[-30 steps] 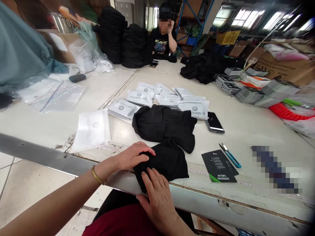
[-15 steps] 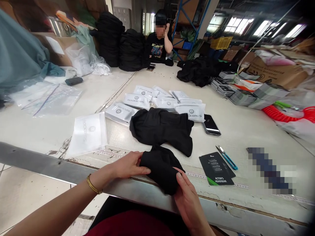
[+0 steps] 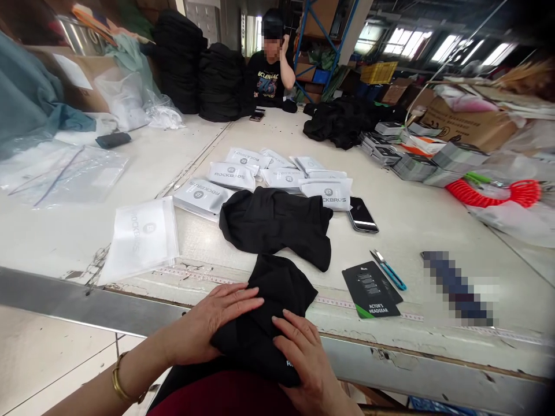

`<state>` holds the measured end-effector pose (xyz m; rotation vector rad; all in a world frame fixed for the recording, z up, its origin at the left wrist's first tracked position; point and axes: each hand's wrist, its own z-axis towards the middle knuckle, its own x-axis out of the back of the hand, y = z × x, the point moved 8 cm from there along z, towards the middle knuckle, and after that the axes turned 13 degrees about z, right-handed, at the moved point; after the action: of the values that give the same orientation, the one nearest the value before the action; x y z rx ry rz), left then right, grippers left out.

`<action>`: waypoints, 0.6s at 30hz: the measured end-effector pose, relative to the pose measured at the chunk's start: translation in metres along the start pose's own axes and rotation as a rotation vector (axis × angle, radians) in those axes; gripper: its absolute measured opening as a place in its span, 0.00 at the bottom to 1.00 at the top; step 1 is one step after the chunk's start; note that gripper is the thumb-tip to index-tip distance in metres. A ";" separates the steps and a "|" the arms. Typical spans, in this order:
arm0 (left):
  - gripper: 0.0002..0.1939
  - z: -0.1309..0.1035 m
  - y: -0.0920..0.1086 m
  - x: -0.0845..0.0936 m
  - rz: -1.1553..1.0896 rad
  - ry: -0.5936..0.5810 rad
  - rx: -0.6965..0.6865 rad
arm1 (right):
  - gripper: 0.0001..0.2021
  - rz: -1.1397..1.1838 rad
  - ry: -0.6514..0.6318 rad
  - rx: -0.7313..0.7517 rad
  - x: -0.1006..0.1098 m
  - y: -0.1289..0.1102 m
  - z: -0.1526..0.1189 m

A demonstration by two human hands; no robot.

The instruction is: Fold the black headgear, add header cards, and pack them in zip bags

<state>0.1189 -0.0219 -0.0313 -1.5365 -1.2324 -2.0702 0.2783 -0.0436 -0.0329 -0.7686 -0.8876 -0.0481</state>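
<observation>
A piece of black stretchy headgear point(image 3: 281, 283) lies over the table's front edge and hangs down toward my lap. Across its left side my left hand point(image 3: 212, 318) rests flat, fingers stretched out. My right hand point(image 3: 306, 352) lies on the lower right part with its fingers spread; small pale print shows beside them. Just beyond lies a second black headgear point(image 3: 277, 222), spread on the table. To the right are black cards point(image 3: 373, 292) marked "ACTOR'S HEADGEAR" and blue-handled thread snips point(image 3: 389, 271).
Several white printed pouches point(image 3: 236, 173) lie beyond the cloth, with flat white bags point(image 3: 143, 237) at left. A phone point(image 3: 363, 216) sits right of the pouches. Stacked black cloth point(image 3: 177, 63) and a seated person point(image 3: 271, 75) are at the far side. Card bundles point(image 3: 416, 167) stand at right.
The headgear has moved toward me and now spreads over the table edge, no longer folded. Both hands have shifted from holding its ends to lying on top of it. The view has turned slightly.
</observation>
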 end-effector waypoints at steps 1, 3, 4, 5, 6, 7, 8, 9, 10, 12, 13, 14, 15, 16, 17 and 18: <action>0.44 -0.003 0.002 -0.005 0.017 -0.036 -0.019 | 0.19 -0.036 -0.031 0.021 -0.001 -0.001 -0.003; 0.41 -0.007 0.004 -0.007 0.033 -0.035 -0.022 | 0.19 -0.056 -0.076 0.060 -0.004 -0.004 -0.013; 0.38 -0.009 0.006 -0.006 0.028 -0.008 -0.018 | 0.19 -0.020 -0.081 0.082 -0.005 -0.005 -0.019; 0.34 -0.010 0.008 -0.005 0.012 0.019 -0.010 | 0.20 0.052 -0.065 0.090 -0.004 -0.006 -0.023; 0.30 -0.010 0.009 -0.004 -0.016 0.036 0.012 | 0.20 0.155 -0.027 0.055 -0.002 -0.003 -0.026; 0.24 -0.009 0.009 -0.003 -0.055 0.039 0.060 | 0.20 0.273 0.035 -0.044 0.001 0.005 -0.026; 0.18 -0.007 0.006 -0.004 -0.100 0.033 0.138 | 0.18 0.393 0.116 -0.206 0.004 0.019 -0.026; 0.12 -0.005 0.000 -0.005 -0.147 0.024 0.240 | 0.16 0.515 0.197 -0.406 0.006 0.035 -0.026; 0.09 -0.002 -0.006 -0.006 -0.191 0.020 0.353 | 0.15 0.640 0.269 -0.610 0.006 0.050 -0.027; 0.14 0.004 -0.019 -0.008 -0.249 0.040 0.560 | 0.16 0.921 0.357 -0.878 0.002 0.068 -0.022; 0.15 0.007 -0.024 -0.008 -0.259 0.058 0.634 | 0.17 1.066 0.382 -0.923 0.001 0.072 -0.016; 0.16 0.010 -0.028 -0.009 -0.261 0.072 0.688 | 0.17 1.192 0.397 -0.942 0.000 0.075 -0.009; 0.16 0.013 -0.031 -0.010 -0.255 0.083 0.731 | 0.17 1.284 0.407 -0.961 -0.001 0.077 -0.004; 0.17 0.015 -0.034 -0.010 -0.231 0.105 0.762 | 0.18 1.337 0.411 -0.992 -0.003 0.081 -0.002; 0.18 0.016 -0.035 -0.007 -0.184 0.153 0.771 | 0.18 1.363 0.409 -1.030 -0.005 0.084 -0.003; 0.20 0.019 -0.033 -0.001 -0.115 0.219 0.746 | 0.18 1.371 0.407 -1.065 -0.009 0.086 -0.005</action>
<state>0.1097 0.0118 -0.0457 -0.8889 -1.7515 -1.4969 0.3055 0.0148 -0.0914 -2.1359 0.2788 0.5575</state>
